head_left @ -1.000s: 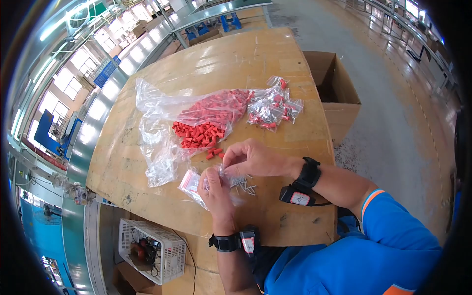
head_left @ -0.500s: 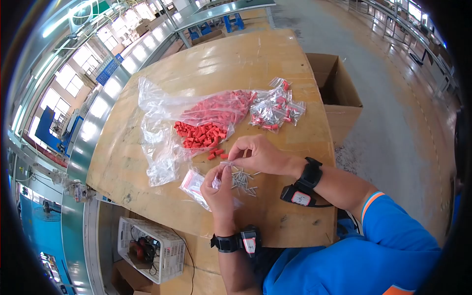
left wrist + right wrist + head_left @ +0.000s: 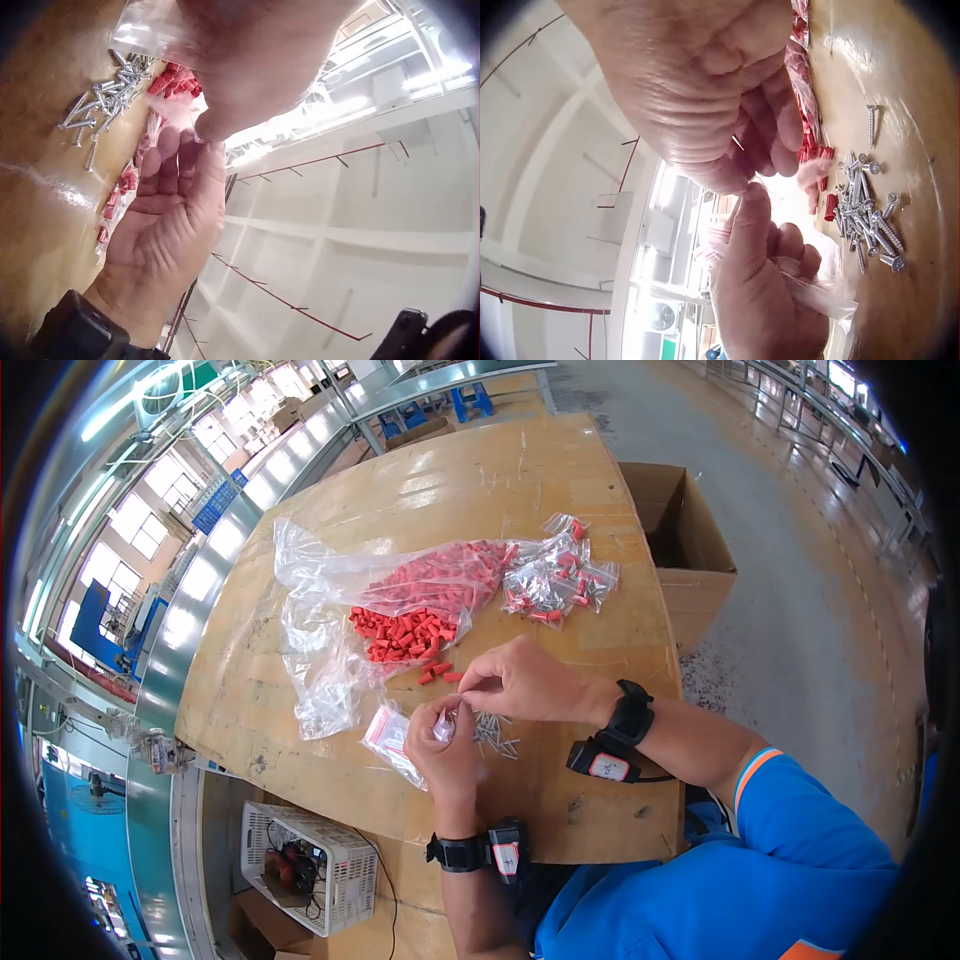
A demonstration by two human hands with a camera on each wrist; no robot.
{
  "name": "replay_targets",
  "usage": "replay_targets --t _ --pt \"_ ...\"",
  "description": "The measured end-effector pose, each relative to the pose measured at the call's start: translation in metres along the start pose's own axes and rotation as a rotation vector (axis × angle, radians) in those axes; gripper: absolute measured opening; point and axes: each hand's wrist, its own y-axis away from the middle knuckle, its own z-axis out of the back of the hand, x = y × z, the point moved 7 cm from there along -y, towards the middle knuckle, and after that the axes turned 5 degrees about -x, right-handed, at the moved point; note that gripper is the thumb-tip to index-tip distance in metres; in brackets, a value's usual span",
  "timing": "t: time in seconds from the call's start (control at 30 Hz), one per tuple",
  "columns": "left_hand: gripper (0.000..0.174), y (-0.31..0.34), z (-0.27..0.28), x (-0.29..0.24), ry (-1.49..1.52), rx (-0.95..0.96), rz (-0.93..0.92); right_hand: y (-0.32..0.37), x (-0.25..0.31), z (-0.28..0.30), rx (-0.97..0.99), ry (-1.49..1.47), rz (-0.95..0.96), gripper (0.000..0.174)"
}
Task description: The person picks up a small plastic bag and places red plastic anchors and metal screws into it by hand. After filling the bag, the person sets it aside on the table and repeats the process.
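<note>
The left hand [image 3: 442, 750] pinches a small clear plastic bag [image 3: 817, 296], part of which sticks out past its fingers in the right wrist view. Thumb and fingertips of the right hand [image 3: 535, 682] meet at the bag's edge, touching the left fingertips. Silver screws [image 3: 866, 217] lie loose on the table beside both hands. Beyond them, red plugs [image 3: 405, 632] spill out of a large clear bag [image 3: 325, 695]. A stack of small bags with red stripes [image 3: 392, 738] lies left of the left hand.
Filled small bags [image 3: 560, 575] lie at the back right of the table [image 3: 560, 810]. An open cardboard box [image 3: 695, 585] stands beyond the table's right edge. Below the left edge is a white crate [image 3: 345, 880] with cables.
Compared with a second ago, the hands have shifted slightly, and their fingertips stay together at the small bag. The screws are a little more exposed than at first.
</note>
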Motion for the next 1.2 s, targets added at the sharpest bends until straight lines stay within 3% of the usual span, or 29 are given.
replay_targets --t 0.17,0.27,0.3,0.37,0.47,0.57,0.87,0.97,1.07,1.17,1.2 --pt "0.009 -0.001 -0.001 -0.009 -0.052 -0.004 -0.038 -0.002 -0.001 -0.002 0.024 0.122 0.042 0.013" --pt "0.007 0.000 0.010 -0.002 -0.015 -0.115 0.101 -0.002 -0.005 -0.004 0.038 0.174 0.028 0.014" --pt "0.005 -0.001 0.012 -0.004 -0.016 -0.145 0.065 -0.002 -0.006 -0.004 0.040 0.189 0.024 0.013" --pt "0.003 -0.001 0.014 -0.006 -0.019 -0.205 -0.003 -0.002 -0.005 -0.004 0.043 0.186 0.014 0.014" --pt "0.006 0.001 0.018 -0.011 0.056 -0.257 0.049 -0.001 -0.012 0.000 -0.023 0.082 -0.090 0.016" --pt "0.014 0.002 0.005 -0.024 -0.021 0.021 -0.258 -0.001 -0.021 0.006 -0.080 0.000 -0.194 0.018" --pt "0.018 0.006 -0.013 -0.045 -0.180 0.211 -0.314 -0.001 -0.033 0.009 -0.049 -0.112 -0.311 0.019" --pt "0.016 0.006 -0.013 -0.039 -0.243 0.128 -0.373 -0.002 -0.032 0.011 -0.056 -0.131 -0.296 0.019" --pt "0.011 0.006 -0.013 -0.039 -0.156 0.197 -0.331 -0.002 -0.032 0.011 -0.025 -0.136 -0.300 0.018" --pt "0.013 0.006 0.002 -0.008 -0.039 -0.064 -0.139 -0.001 -0.034 0.007 0.047 -0.224 -0.359 0.016" --pt "0.013 0.005 0.011 0.005 0.077 -0.157 0.000 0.001 -0.035 0.005 0.075 -0.268 -0.389 0.016"
